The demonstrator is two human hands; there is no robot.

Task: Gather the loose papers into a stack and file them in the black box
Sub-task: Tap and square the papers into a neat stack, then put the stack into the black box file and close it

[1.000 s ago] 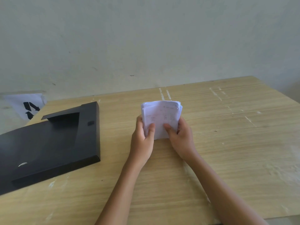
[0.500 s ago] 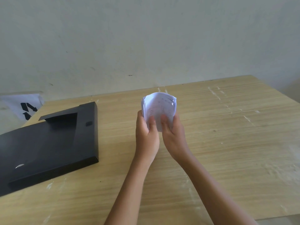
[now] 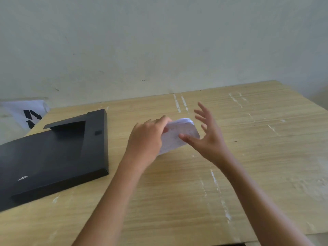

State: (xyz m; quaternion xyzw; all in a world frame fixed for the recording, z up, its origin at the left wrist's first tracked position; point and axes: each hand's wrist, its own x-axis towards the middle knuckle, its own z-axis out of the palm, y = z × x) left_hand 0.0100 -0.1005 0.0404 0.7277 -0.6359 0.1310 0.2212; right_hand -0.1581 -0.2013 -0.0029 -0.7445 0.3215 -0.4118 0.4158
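Note:
A small stack of white printed papers (image 3: 179,134) is tilted over the middle of the wooden table, bent into a curve. My left hand (image 3: 148,137) grips its left edge from above. My right hand (image 3: 206,134) is beside the stack on the right with fingers spread apart; its thumb touches the stack's face. The black box (image 3: 53,157) lies flat and closed on the table to the left, apart from my hands.
The wooden table (image 3: 248,157) runs up to a pale wall, with its right and near edges in view. A white sheet with black arrow marks (image 3: 28,114) sits beyond the table's far left corner.
The stack was held upright in both hands. Now it is tipped over toward the left in my left hand, and my right hand has let go and spread its fingers.

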